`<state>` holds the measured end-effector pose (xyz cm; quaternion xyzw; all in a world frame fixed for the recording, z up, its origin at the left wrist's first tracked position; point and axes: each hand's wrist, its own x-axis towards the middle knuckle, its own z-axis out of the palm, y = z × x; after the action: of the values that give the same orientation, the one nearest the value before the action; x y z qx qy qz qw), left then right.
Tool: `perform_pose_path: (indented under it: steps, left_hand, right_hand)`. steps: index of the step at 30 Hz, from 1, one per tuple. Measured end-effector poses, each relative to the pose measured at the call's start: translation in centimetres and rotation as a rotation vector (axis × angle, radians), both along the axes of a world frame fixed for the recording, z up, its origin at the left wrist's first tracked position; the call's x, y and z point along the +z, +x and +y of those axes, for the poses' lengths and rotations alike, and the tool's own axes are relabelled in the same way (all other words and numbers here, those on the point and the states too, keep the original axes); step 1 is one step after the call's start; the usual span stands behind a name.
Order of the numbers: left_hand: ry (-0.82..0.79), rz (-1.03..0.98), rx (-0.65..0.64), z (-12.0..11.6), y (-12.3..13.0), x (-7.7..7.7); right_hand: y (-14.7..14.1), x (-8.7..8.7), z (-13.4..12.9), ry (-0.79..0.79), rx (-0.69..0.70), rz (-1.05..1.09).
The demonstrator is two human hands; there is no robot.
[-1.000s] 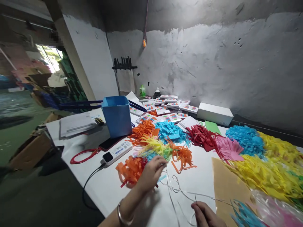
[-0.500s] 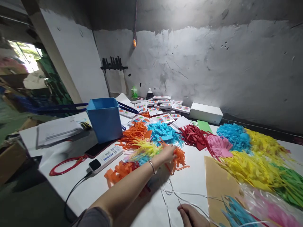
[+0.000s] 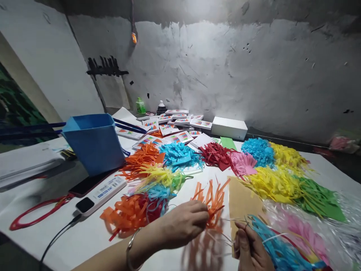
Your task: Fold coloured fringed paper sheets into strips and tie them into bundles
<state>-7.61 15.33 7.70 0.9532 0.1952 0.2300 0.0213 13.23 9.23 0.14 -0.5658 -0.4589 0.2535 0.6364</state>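
Note:
My left hand (image 3: 183, 223), with a silver bangle at the wrist, is closed on an orange fringed paper tassel (image 3: 213, 205) whose strips fan upward above the white table (image 3: 172, 261). To its right, my right hand (image 3: 252, 246) pinches a thin pale string (image 3: 238, 219) between thumb and fingertips. Blue fringed paper (image 3: 278, 241) lies right beside that hand, partly hidden by it. A brown sheet (image 3: 245, 199) is under and behind the right hand. On the left side lies a heap of orange strips (image 3: 125, 214) with some red.
Fringed paper bunches in yellow (image 3: 273, 186), green (image 3: 318, 197), pink (image 3: 244, 163), dark red (image 3: 217, 155) and blue (image 3: 180, 154) lie across the table. A blue bin (image 3: 91, 145), a phone (image 3: 90, 183), a cabled white device (image 3: 101, 195) and several printed boxes (image 3: 169, 130) stand behind.
My left hand has drawn an orange tassel out of the pile toward me, near my right hand. My right hand has risen with the string. The view has turned right.

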Motion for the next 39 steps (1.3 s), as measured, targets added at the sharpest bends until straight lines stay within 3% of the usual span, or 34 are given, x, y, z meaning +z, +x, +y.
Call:
perform_pose_path:
  steps: [4,9,12,15,17,21,23,26,28,30,34,39]
  left_hand:
    - [0.0,-0.011,0.048,-3.4,-0.1,-0.4]
    - [-0.077,-0.062,0.048,-5.0,-0.7,-0.7]
    - [-0.166,-0.061,0.106,-5.5,-1.9,-0.6]
    - [-0.253,-0.168,0.379,-6.1,-2.6,-0.4]
    - [-0.269,-0.273,0.506,-6.6,-2.1,-0.6]
    - [-0.397,-0.401,0.437,-7.6,0.9,-1.7]
    - [-0.529,-0.498,0.418,-7.8,2.1,-2.4]
    - [-0.974,-0.708,0.428,-7.8,2.7,-3.2]
    - [-1.282,-0.848,0.425,-8.0,2.6,-3.7]
    - [-1.477,-0.949,0.415,-8.2,2.6,-4.1]
    - [-1.637,-1.034,0.394,-8.7,3.1,-4.7]
    - [-1.67,-1.029,0.389,-8.8,3.3,-4.9]
  right_hand:
    - [-0.8,1.5,-0.2,-0.001,0.172,-0.045]
    - [-1.1,2.5,-0.6,-0.019,0.361,-0.184]
    - [-0.7,2.5,-0.8,0.071,0.3,-0.303]
    - [-0.4,2.3,-0.9,0.228,0.204,-0.45]
    - [-0.5,2.3,-1.0,0.289,0.234,-0.535]
    - [-1.3,2.4,-1.9,0.317,0.346,-0.536]
    - [-1.5,2.4,-2.5,0.224,0.327,-0.446]
    - [-1.4,2.5,-3.3,0.005,0.215,-0.302]
    - [-1.3,2.6,-3.9,-0.042,0.228,-0.267]
    - [-1.5,2.8,-4.3,-0.01,0.3,-0.268]
    - [-2.0,3.3,-4.6,0.027,0.368,-0.274]
    - [-2.0,2.9,-4.6,0.03,0.371,-0.305]
